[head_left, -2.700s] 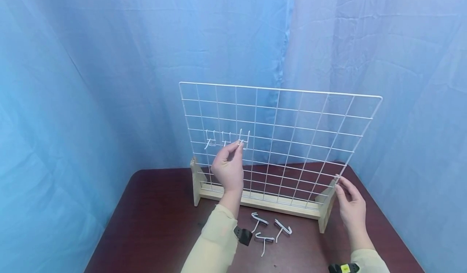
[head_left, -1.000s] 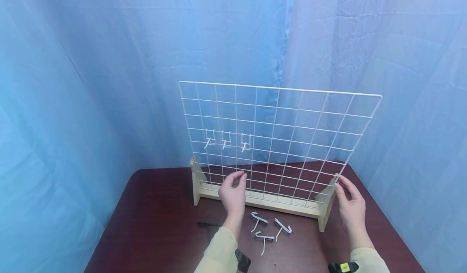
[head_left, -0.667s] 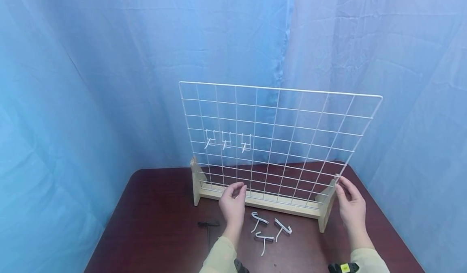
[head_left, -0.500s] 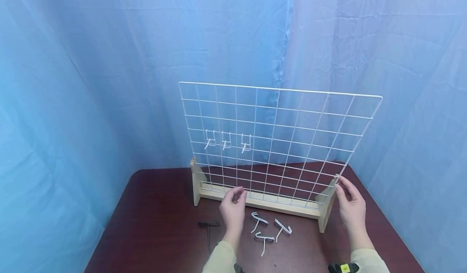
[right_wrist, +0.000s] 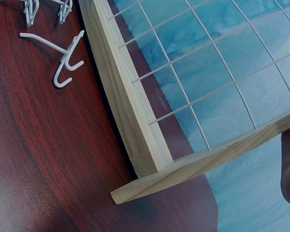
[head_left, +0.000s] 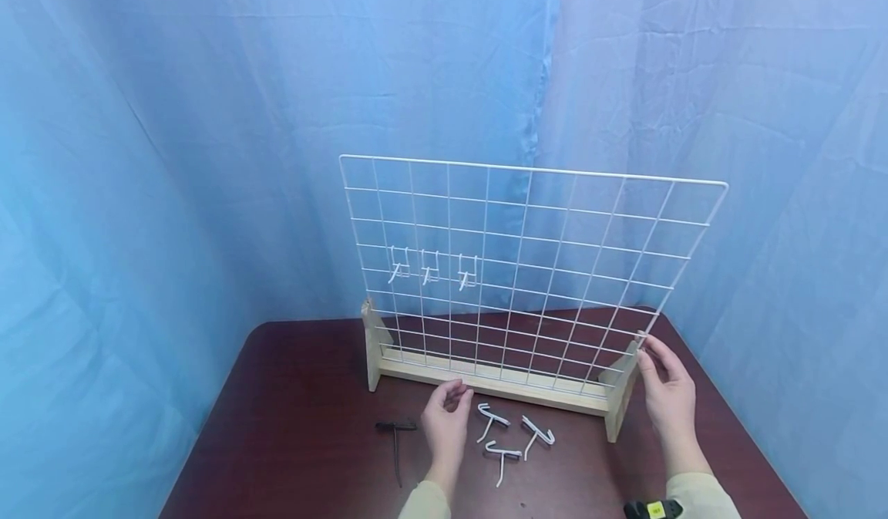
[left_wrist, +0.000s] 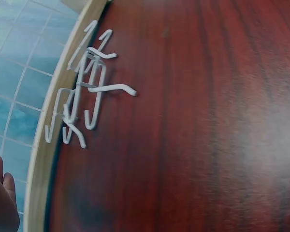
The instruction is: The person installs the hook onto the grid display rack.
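A white wire grid panel (head_left: 555,249) stands in a wooden base (head_left: 492,384). Three white wire hooks hang on its left half, among them one hook (head_left: 467,276) nearest the middle. Three more white hooks lie on the table in front, including a T-shaped hook (head_left: 502,457). Just left of these, my left hand (head_left: 446,422) hovers with loosely curled fingers and nothing between them; in the left wrist view its fingertips (left_wrist: 8,183) show at the left edge. My right hand (head_left: 669,392) pinches the grid stand at its right side, where panel and wooden end piece (head_left: 624,395) meet.
A black hook (head_left: 396,446) lies on the dark red table (head_left: 298,426), left of the left hand. Blue curtains (head_left: 444,64) hang behind and on both sides. The wooden base runs close behind the loose hooks.
My left hand has let go of the third hook, now hanging on the grid, and moved down toward the loose hooks. The black hook has come into view. The right hand stays put.
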The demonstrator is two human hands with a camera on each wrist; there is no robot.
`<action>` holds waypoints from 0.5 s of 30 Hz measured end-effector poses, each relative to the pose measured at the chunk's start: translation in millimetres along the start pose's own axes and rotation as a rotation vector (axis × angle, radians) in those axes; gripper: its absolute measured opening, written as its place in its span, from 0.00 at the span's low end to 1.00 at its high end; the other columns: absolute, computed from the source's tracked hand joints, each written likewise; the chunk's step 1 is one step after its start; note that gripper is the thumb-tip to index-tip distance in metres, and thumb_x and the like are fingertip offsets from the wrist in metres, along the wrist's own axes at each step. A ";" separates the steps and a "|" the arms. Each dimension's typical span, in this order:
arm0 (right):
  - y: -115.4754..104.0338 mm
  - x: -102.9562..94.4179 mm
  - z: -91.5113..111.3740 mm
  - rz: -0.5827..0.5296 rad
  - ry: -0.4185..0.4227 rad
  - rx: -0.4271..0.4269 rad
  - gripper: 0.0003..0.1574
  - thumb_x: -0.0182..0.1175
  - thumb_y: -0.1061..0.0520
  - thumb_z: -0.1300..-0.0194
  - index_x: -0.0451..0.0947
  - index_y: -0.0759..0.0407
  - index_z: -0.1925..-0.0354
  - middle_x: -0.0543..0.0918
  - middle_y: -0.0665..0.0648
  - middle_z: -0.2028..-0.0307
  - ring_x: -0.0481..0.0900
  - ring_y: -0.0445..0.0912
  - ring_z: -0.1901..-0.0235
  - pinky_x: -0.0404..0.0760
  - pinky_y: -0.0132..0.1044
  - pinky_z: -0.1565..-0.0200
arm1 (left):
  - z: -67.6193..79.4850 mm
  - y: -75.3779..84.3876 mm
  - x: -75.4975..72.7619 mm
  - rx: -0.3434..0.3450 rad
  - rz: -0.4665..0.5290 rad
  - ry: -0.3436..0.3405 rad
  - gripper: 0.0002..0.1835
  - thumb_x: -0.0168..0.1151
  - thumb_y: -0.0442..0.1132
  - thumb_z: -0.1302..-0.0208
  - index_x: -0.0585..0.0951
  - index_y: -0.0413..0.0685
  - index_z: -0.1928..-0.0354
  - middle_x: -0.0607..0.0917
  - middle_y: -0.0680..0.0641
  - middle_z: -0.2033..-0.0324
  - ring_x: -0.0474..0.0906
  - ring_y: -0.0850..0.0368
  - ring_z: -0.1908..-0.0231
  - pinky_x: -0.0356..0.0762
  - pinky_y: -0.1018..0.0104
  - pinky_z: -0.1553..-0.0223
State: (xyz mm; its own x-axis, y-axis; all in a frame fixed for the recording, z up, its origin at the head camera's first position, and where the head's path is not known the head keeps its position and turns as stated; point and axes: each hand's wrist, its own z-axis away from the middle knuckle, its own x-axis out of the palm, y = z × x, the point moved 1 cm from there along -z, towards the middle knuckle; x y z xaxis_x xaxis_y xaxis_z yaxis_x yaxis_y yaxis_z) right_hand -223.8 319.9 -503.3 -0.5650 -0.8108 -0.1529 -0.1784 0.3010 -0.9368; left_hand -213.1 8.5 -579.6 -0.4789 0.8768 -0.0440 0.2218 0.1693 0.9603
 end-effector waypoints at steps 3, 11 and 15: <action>-2.8 0.1 0.9 -0.007 -0.001 0.000 0.21 0.57 0.66 0.29 0.74 0.69 0.39 0.78 0.30 0.56 0.74 0.29 0.54 0.72 0.15 0.53 | 4.2 -5.7 -0.3 -0.007 -0.022 -0.013 0.11 0.73 0.29 0.46 0.85 0.41 0.60 0.88 0.52 0.67 0.85 0.53 0.64 0.84 0.60 0.61; 3.2 -0.7 -0.3 0.019 0.002 -0.004 0.22 0.58 0.62 0.28 0.75 0.65 0.38 0.77 0.30 0.55 0.74 0.29 0.53 0.72 0.15 0.53 | 12.5 -15.2 -1.8 -0.033 -0.143 -0.064 0.15 0.75 0.32 0.48 0.86 0.47 0.58 0.88 0.56 0.64 0.85 0.56 0.60 0.81 0.54 0.54; 4.5 -1.1 -0.2 0.030 0.000 -0.010 0.22 0.58 0.61 0.28 0.75 0.64 0.38 0.77 0.30 0.55 0.74 0.29 0.53 0.72 0.15 0.53 | 14.6 -18.3 -3.2 -0.037 -0.195 -0.099 0.17 0.76 0.32 0.50 0.85 0.47 0.56 0.88 0.56 0.62 0.84 0.54 0.57 0.80 0.53 0.51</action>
State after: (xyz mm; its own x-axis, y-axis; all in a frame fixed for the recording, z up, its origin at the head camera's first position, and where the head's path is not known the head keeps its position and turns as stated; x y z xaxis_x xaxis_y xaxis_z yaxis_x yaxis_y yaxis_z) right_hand -224.2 322.2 -507.3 -0.5700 -0.8014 -0.1811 -0.1693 0.3303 -0.9286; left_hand -203.2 9.2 -601.1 -0.4231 0.8696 -0.2546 0.1009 0.3244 0.9405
